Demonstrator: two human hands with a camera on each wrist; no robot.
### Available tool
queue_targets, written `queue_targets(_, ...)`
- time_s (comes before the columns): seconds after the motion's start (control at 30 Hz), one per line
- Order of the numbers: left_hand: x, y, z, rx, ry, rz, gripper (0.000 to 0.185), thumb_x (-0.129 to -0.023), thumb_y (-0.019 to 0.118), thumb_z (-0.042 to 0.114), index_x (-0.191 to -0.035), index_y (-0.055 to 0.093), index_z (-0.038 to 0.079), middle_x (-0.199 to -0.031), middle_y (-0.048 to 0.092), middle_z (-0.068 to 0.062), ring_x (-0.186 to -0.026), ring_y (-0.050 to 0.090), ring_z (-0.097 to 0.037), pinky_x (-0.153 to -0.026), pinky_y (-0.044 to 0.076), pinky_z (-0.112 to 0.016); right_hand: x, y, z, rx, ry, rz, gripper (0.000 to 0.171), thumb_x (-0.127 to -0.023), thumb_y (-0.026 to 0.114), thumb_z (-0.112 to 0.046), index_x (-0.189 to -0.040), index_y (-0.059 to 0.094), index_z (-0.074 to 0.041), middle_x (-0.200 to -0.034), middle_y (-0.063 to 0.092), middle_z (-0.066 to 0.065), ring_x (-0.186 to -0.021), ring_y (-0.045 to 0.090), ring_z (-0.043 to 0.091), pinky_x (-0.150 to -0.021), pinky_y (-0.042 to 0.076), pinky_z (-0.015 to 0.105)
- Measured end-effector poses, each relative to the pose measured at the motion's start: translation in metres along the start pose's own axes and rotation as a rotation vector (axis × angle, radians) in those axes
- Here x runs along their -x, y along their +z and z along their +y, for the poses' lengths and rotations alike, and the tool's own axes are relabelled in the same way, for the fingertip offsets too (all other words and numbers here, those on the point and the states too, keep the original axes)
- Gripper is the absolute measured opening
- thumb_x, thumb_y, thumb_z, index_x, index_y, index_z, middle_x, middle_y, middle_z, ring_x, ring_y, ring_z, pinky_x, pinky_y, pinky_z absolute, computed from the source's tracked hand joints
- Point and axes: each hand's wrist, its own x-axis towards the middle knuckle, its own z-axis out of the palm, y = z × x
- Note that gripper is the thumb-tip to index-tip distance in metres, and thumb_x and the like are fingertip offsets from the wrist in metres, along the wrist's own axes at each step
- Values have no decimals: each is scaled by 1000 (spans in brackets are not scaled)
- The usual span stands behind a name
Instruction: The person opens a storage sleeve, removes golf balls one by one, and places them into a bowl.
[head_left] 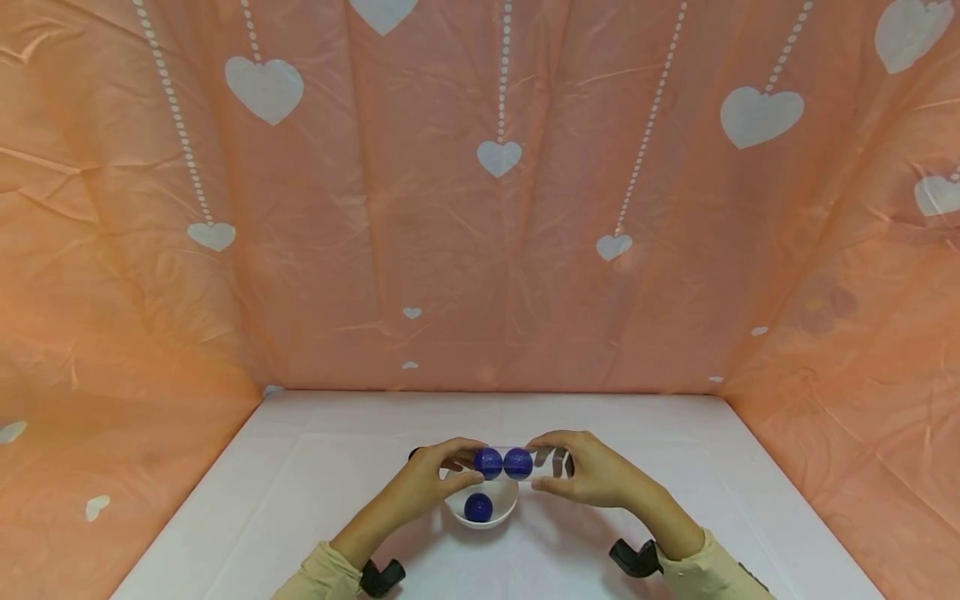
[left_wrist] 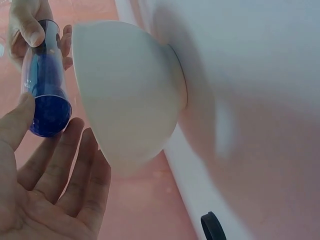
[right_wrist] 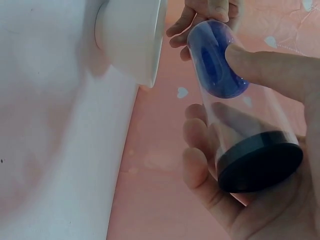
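Note:
A clear tube (head_left: 543,463) lies sideways above a white bowl (head_left: 498,518), two blue balls (head_left: 518,463) inside toward its left end. My right hand (head_left: 596,471) grips the tube near its black-capped end; the black cap (right_wrist: 260,162) faces the right wrist camera. With thumb and fingertips, my left hand (head_left: 438,477) pinches the opposite end, where one ball fills the mouth in the left wrist view. Another blue ball (head_left: 477,507) sits in the bowl.
A black round piece (left_wrist: 213,226) stands near the left hand, partly hidden behind it in the head view. White cloth covers the table (head_left: 337,425). Orange sheeting with hearts (head_left: 450,250) walls the back and both sides.

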Motion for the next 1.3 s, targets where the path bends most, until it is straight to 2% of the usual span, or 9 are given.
queue_targets(0.3, 1, 0, -3, 17, 1, -1, 38, -102, 77, 34, -137, 71, 20, -120, 76, 8, -110, 71, -15, -101, 59, -37, -1, -1, -3, 6, 11, -14, 43, -92, 88, -28, -128, 74, -10, -95, 71, -9, -78, 63, 4, -64, 57, 23)
queue_targets(0.5, 1, 0, -3, 22, 7, 13, 36, -102, 77, 34, -134, 71, 21, -117, 76, 11, -110, 71, -13, -101, 60, -36, 0, 0, -3, -16, 41, -25, 43, -92, 88, -29, -129, 74, -12, -96, 74, 1, -78, 62, 3, -64, 56, 23)
queue_targets(0.73, 1, -1, -3, 12, 43, 35, 34, -102, 77, 33, -132, 71, 17, -118, 77, 7, -109, 71, -16, -100, 60, -38, 2, 1, -1, -39, 0, 14, 40, -91, 87, -24, -127, 75, -10, -92, 73, 0, -75, 63, 7, -63, 56, 23)
queue_targets(0.8, 1, -2, -3, 7, 60, 42, 34, -103, 77, 32, -132, 71, 16, -118, 77, 5, -108, 72, -18, -100, 60, -39, 2, 1, 0, -52, -4, 20, 40, -92, 87, -23, -127, 75, -10, -96, 75, 2, -77, 65, 8, -65, 58, 24)
queue_targets(1.03, 2, -4, -3, -20, 81, 67, 35, -102, 77, 32, -132, 70, 16, -118, 77, 2, -109, 72, -20, -100, 61, -39, 4, -1, 0, -76, -21, 28, 38, -93, 85, -24, -126, 75, -7, -113, 78, 13, -86, 68, 7, -74, 66, 40)
queue_targets(1.3, 3, -8, -6, -46, 86, 84, 36, -102, 78, 30, -133, 70, 14, -116, 77, 2, -107, 72, -21, -98, 61, -41, 4, -2, 0, -83, 6, 20, 39, -93, 86, -25, -126, 75, -8, -111, 78, 11, -86, 68, 6, -75, 65, 39)
